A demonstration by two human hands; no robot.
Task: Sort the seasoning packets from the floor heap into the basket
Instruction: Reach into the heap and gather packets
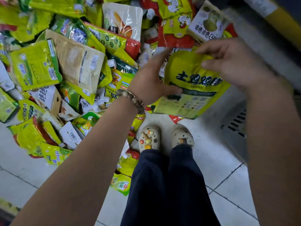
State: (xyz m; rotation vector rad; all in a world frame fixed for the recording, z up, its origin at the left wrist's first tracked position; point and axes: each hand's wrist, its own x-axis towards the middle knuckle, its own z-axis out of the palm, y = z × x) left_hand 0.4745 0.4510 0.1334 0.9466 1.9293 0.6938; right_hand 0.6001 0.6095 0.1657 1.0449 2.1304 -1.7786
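Observation:
A large yellow seasoning packet (193, 88) with black lettering hangs in the air above the floor, right of centre. My right hand (234, 66) pinches its top edge between thumb and fingers. My left hand (151, 77) holds the packet's left side, thumb on its front and fingers stretched upward. A heap of seasoning packets (68, 62), mostly yellow, green, red and beige, covers the floor at the upper left and centre. No basket is in view.
My two feet in pale clogs (164, 137) stand on the white tiled floor (219, 160) at the heap's near edge. A grey metal base with vent slots (236, 124) runs along the right. A yellow post (283, 25) stands at the upper right.

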